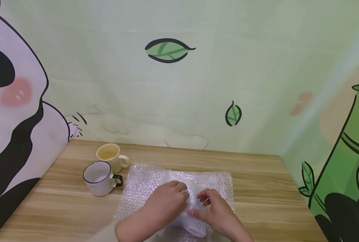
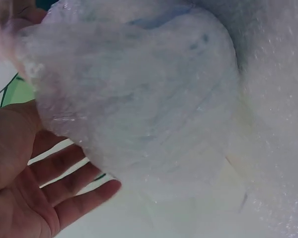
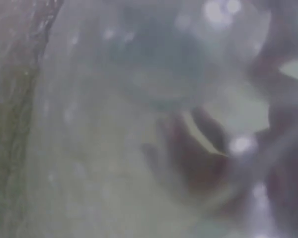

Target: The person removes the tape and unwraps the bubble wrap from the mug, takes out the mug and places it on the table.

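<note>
A wrapped bundle (image 1: 195,228) lay between the fingers of the left hand (image 1: 165,205) and right hand (image 1: 220,213), on bubble wrap (image 1: 143,183). The right fingers stood apart from their thumb; whether the left, curled, pinched anything was unclear.

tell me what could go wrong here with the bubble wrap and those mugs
The white mug and cream mug stand close to the edge of the bubble wrap, so a tug on it might bump them. They also sit close together, so one could knock the other. The bundle under the left hand has a loose plastic edge, which may slip open.
</note>
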### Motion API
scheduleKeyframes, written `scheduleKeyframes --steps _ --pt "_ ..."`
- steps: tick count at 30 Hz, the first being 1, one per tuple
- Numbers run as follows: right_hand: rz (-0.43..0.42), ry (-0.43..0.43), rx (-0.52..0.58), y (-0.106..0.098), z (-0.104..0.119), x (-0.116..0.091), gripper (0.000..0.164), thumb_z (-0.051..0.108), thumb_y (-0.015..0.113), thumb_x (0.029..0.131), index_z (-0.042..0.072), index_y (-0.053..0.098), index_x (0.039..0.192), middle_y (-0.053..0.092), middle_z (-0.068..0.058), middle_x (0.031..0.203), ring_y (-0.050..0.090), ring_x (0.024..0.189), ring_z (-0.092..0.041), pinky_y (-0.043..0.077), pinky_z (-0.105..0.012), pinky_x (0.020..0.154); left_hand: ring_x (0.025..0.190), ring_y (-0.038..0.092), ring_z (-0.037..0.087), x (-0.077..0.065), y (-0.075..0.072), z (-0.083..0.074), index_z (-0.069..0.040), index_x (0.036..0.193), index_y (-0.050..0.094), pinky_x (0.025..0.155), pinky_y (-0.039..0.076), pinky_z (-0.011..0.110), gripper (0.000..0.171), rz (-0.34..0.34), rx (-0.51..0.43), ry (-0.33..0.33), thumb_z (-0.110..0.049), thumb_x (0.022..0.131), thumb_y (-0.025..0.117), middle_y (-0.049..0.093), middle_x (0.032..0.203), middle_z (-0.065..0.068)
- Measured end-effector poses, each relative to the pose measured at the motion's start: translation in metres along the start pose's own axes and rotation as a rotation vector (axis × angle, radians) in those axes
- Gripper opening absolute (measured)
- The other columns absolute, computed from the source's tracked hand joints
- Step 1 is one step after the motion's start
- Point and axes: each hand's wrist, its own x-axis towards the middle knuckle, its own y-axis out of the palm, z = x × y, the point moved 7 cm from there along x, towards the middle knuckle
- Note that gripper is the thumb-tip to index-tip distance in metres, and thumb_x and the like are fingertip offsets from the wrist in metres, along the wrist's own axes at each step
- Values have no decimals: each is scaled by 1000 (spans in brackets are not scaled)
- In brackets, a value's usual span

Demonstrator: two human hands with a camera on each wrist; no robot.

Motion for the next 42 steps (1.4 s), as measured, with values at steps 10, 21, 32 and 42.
scheduleKeyframes --steps 10,21,32,42 --pt "-29 -37 -24 -1 3 -2 44 41 87 80 16 64 109 63 0 109 61 102 -20 50 -27 80 74 57 7 14 2 -19 -24 86 78 55 48 14 6 48 131 139 -28 83 81 60 83 -11" --pt "1 -68 -34 2 4 -5 44 40 85 82 18 63 113 62 5 109 60 99 -18 48 -25 77 74 58 6 21 9 -25 -32 87 77 49 51 18 3 137 198 209 -31 84 79 64 86 -14" --pt "-26 -75 -62 0 5 -4 43 42 86 81 20 63 110 61 7 106 59 95 -15 47 -24 76 72 58 7 25 12 -24 -35 85 77 50 50 18 2 114 199 277 -35 83 77 65 85 -16" --pt "-25 -76 -60 0 4 -4 43 43 86 81 19 63 108 61 5 103 58 93 -15 47 -23 74 69 58 5 24 14 -21 -31 89 77 51 50 17 9 72 156 262 -32 80 80 63 82 -14"
